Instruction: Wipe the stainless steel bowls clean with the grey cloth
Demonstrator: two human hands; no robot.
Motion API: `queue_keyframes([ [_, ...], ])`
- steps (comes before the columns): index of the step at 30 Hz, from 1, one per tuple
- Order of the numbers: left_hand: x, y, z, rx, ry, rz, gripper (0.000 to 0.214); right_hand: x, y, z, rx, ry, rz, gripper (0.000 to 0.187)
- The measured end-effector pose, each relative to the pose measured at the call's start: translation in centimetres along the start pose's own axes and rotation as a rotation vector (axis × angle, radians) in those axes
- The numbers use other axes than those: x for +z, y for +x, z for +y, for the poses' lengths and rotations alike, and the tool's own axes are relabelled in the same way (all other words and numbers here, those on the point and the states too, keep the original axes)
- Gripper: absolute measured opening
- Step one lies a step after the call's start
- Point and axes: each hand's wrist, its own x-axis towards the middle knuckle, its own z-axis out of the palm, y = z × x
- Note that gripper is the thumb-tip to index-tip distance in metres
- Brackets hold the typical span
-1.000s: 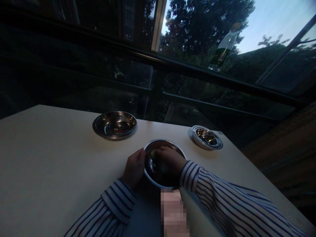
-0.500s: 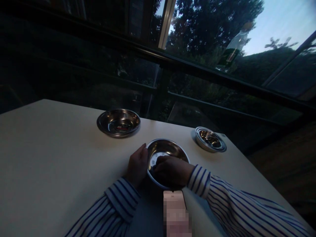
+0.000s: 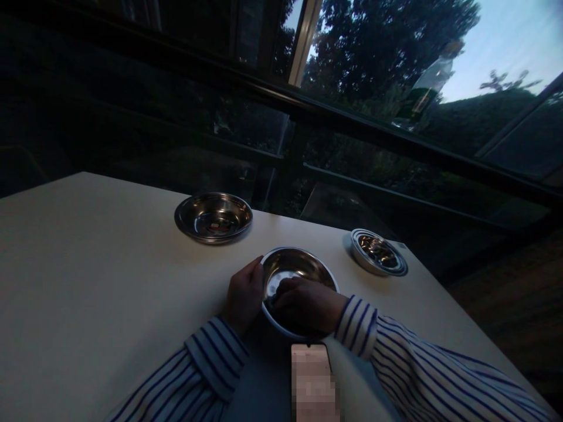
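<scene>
Phone (image 3: 309, 384): one, placed nearest, just beside the near side of the metal bowl (image 3: 314, 266); the screen is lit but blurred. No clear shift against the bowl is shown.
Striped sleeves (image 3: 387, 351): two, one on each arm.
Right hand (image 3: 308, 302): one, lowered inside the bowl. Since one second ago it has been brought toward the near wall, and more of the bright floor has been uncovered; since half a second ago almost nothing has changed. Work is judged to be centred within the bowl. The fingers are curled downward; whether anything is gripped cannot be told, as the tips are hidden.
Left hand (image 3: 245, 293): one, clamped on the left rim, unchanged in its hold; the bowl is judged to be steadied by it.
Metal bowl: one, set upright on the white surface (image 3: 109, 281), between both hands.
Nested bowls (image 3: 372, 266): one group, at far right; several rims are seen, their number uncertain.
Wide dish (image 3: 189, 217): at far left, apart from the bowl; whether a second is nested beneath is unclear. One label (image 3: 220, 226) is seen inside.
Bottle (image 3: 426, 91): one, tilted in view, beyond the surface.
</scene>
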Motion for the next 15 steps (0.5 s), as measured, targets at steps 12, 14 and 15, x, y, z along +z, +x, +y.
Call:
queue_keyframes([
  [12, -0.1, 0.1, 0.1, -0.014, -0.044, -0.057, 0.036, -1.5, 1.2, 2.8, 0.256, -0.264, 0.116, 0.024],
  [14, -0.1, 0.2, 0.2, -0.005, -0.051, -0.055, 0.036, -1.4, 1.4, 2.5, 0.235, -0.244, 0.115, 0.025],
  [15, -0.1, 0.2, 0.2, -0.004, -0.051, -0.052, 0.035, -1.3, 1.5, 2.2, 0.206, -0.221, 0.112, 0.025],
])
